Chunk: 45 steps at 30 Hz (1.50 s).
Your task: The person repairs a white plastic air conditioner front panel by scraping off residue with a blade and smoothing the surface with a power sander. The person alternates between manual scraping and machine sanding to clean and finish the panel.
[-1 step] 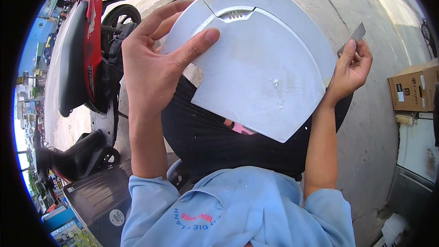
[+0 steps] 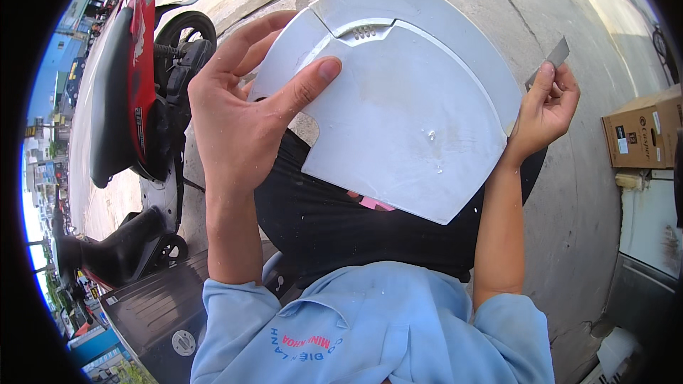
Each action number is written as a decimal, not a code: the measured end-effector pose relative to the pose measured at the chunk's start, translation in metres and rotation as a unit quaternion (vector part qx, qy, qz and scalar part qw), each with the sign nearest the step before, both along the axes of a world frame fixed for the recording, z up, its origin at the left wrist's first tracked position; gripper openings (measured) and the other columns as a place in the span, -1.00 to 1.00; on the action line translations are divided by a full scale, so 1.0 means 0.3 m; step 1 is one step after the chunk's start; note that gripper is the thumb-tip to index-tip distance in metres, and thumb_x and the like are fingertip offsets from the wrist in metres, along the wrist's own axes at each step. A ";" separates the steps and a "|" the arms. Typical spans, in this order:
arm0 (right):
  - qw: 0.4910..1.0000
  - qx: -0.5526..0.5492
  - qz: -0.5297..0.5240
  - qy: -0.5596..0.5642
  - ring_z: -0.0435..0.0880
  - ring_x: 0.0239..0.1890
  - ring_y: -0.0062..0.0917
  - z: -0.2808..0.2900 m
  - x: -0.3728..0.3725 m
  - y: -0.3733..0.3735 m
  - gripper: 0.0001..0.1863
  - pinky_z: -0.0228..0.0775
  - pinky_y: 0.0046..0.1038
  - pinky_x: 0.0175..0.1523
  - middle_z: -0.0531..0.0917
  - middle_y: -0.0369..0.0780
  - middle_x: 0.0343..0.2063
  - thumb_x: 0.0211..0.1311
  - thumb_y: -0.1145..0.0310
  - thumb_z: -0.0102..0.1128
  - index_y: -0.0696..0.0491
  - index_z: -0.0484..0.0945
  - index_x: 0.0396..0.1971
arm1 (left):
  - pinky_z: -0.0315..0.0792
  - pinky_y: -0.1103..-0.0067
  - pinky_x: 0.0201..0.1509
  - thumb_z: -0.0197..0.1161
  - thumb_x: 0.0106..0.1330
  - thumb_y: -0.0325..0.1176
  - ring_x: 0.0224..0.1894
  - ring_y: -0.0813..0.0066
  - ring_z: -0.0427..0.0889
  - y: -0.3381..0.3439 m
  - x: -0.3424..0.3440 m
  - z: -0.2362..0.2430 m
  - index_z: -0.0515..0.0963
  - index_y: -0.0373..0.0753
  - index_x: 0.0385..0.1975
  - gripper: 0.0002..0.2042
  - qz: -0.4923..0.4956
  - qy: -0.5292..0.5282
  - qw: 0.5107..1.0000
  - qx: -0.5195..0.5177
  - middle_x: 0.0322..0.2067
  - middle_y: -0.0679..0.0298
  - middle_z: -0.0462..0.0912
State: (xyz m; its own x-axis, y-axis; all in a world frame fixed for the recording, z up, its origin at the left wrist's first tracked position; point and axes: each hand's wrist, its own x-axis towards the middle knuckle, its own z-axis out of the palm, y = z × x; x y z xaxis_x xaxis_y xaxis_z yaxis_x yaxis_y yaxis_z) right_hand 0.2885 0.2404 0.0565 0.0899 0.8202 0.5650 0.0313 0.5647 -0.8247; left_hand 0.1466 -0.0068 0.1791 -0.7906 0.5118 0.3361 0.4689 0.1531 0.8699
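A white plastic cover [image 2: 398, 107] with a rounded far edge and a small slotted vent is held up over my lap. My left hand [image 2: 249, 96] grips its left edge, thumb on the face and fingers behind. Small wet-looking specks [image 2: 431, 135] lie on the cover's lower right. Beyond its right edge, my right hand [image 2: 548, 107] pinches a thin, flat grey metal blade [image 2: 552, 62] between thumb and fingers. That wrist is close to the cover's right corner, and I cannot tell if they touch.
On the left stands a red and black motorbike [image 2: 135, 85]. A dark grey panel or case [image 2: 153, 313] is beside my left elbow. At right, a cardboard box [image 2: 644, 128] sits on a worn white appliance [image 2: 651, 220]. Under the cover is a pink item [image 2: 376, 204], mostly hidden. The ground is concrete.
The cover and my left hand have dropped slightly toward me, the cover's far edge a little lower. My right hand and the blade are almost where they were.
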 end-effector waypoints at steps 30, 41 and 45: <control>0.819 -0.366 0.346 -0.274 0.38 -0.47 -0.78 -0.094 0.163 -0.236 -0.82 0.26 -0.65 -0.34 0.60 -0.29 -0.49 0.56 0.43 0.00 0.22 0.44 -0.03 | 0.58 0.30 -0.06 0.38 0.28 -0.18 -0.05 0.07 0.55 0.040 0.126 -0.618 0.51 -0.47 0.09 -0.48 -0.305 -0.022 0.857 -0.416 -0.11 0.04 0.52; 0.689 -0.397 0.344 -0.499 0.61 -0.47 -0.54 -0.214 0.125 -0.233 -0.76 0.39 -0.52 -0.33 0.71 -0.13 -0.38 0.50 0.42 0.17 0.24 0.60 0.01 | 0.54 0.41 -0.41 0.59 -0.08 -0.24 -0.19 0.21 0.54 0.099 -0.009 -0.595 0.55 -0.46 0.02 -0.35 -0.408 -0.009 0.766 -0.496 -0.19 0.14 0.48; 0.687 -0.380 0.357 -0.506 0.59 -0.54 -0.44 -0.245 0.108 -0.235 -0.87 0.39 -0.48 -0.39 0.68 -0.15 -0.46 0.41 0.49 0.24 0.18 0.67 -0.14 | 0.48 0.45 -0.47 0.60 -0.15 -0.22 -0.27 0.26 0.55 0.108 -0.016 -0.619 0.60 -0.45 -0.07 -0.37 -0.418 -0.011 0.768 -0.486 -0.29 0.19 0.48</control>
